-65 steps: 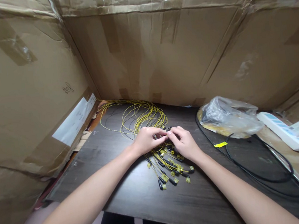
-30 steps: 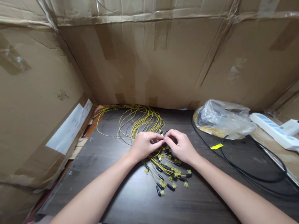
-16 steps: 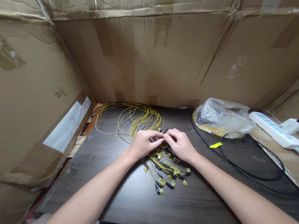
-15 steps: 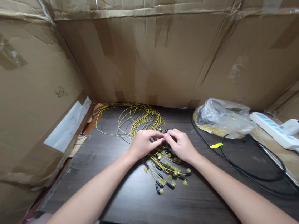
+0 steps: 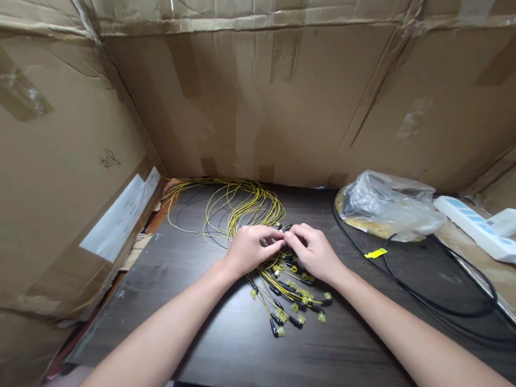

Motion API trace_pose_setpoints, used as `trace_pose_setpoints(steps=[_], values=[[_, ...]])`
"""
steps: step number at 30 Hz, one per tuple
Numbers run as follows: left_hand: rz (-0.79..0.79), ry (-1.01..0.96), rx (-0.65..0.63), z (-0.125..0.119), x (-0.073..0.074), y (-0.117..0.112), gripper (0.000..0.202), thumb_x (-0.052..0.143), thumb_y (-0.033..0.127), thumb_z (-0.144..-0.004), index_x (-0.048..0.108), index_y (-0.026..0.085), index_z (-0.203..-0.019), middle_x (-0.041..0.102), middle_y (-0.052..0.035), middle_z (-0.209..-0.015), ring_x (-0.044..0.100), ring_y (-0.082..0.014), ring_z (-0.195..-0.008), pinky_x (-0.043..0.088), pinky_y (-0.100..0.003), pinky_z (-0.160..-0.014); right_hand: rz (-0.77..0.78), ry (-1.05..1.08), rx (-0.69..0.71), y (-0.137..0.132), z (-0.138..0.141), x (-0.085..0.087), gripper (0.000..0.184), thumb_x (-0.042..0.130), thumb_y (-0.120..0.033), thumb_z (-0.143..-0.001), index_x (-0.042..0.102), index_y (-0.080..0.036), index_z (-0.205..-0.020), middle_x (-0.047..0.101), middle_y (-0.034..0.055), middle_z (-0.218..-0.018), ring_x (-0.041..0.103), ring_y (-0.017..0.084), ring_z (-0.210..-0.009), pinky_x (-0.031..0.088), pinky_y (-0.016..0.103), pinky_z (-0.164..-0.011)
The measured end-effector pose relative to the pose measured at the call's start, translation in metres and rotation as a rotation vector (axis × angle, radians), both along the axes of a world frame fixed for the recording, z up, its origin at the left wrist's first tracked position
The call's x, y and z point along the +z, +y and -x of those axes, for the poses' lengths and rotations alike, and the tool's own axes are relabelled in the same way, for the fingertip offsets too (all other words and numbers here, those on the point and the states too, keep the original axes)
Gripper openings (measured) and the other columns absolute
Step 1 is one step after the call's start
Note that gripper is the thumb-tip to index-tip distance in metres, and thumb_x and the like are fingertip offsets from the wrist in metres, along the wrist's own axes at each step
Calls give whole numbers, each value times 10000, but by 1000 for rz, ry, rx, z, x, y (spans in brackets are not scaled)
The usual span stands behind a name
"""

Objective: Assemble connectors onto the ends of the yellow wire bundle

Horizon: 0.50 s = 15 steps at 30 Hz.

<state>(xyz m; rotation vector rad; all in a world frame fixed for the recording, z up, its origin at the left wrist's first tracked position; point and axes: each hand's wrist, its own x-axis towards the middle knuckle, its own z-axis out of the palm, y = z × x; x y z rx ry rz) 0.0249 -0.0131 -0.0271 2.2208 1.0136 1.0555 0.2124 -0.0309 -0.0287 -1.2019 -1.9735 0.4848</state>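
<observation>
My left hand [image 5: 255, 248] and my right hand [image 5: 312, 251] meet over a bundle of thin yellow cables [image 5: 254, 203]. Fingers of both hands are pinched together at one spot. A small black piece like a cable connector shows by the fingertips, but most of what they grip is hidden. Below my hands lie several black cable connectors [image 5: 294, 321] with clear yellowish caps [image 5: 321, 317], fanned out on the dark tabletop [image 5: 239, 357]. Behind my left hand the yellow cables loop away toward the back left corner.
On the right lie a clear plastic bag [image 5: 387, 203] with something yellow inside, a black cable [image 5: 418, 293] with a yellow tag [image 5: 375, 253], and a white power strip [image 5: 483, 227]. Cardboard walls [image 5: 248, 107] enclose the back and sides.
The whole view has shifted very slightly. Both hands keep the same pinch over the cables, and nothing else has visibly moved.
</observation>
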Motion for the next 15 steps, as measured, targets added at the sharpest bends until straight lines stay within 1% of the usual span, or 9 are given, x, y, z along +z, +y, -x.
trace_pose_setpoints(steps=[1, 3, 6, 8, 9, 13, 15], values=[[-1, 2, 6, 0, 0, 0, 152, 692, 251, -856, 794, 185, -946, 783, -31, -807, 690, -131, -655, 513, -219, -633, -1, -7, -3, 0, 0, 0, 383, 443, -372, -977, 469, -224, -625, 537, 10, -601, 486, 182, -645, 364, 307, -634], [-2, 3, 17, 0, 0, 0, 150, 691, 246, -847, 794, 184, -936, 780, -28, -797, 687, -131, -653, 507, -217, -623, 2, 5, -6, -1, 0, 1, 365, 437, -368, -981, 501, -222, -653, 561, 15, -629, 499, 182, -656, 372, 307, -643], [6, 9, 23, 0, 1, 0, 141, 690, 237, -837, 794, 182, -915, 777, -24, -782, 681, -130, -643, 501, -216, -614, 14, 54, -11, -2, 0, 2, 230, 486, -323, -946, 577, -214, -765, 625, 28, -736, 540, 185, -703, 398, 303, -662], [11, 13, 20, 0, 1, 0, 140, 691, 240, -839, 795, 182, -914, 778, -24, -785, 678, -128, -637, 502, -217, -617, 17, 58, -16, -2, 0, 1, 175, 517, -297, -919, 582, -211, -782, 628, 26, -748, 543, 183, -702, 402, 300, -655], [11, 11, 17, 0, 1, 0, 144, 691, 244, -842, 795, 183, -921, 779, -26, -792, 678, -128, -638, 503, -217, -620, 13, 48, -17, -2, -1, 1, 188, 517, -295, -919, 575, -212, -761, 617, 22, -727, 538, 182, -693, 399, 299, -648], [-5, -7, 12, 0, 1, 0, 151, 696, 248, -844, 792, 182, -940, 782, -31, -806, 679, -130, -647, 507, -219, -621, -1, -12, -20, 0, -1, -1, 351, 463, -337, -969, 512, -217, -643, 550, 10, -618, 502, 181, -655, 377, 306, -635], [-15, -6, 17, 0, 1, 0, 142, 697, 241, -839, 791, 183, -929, 781, -28, -801, 678, -130, -642, 505, -220, -612, 5, -12, -16, 0, -1, -1, 365, 451, -354, -978, 510, -219, -643, 550, 12, -617, 502, 184, -657, 378, 307, -638]])
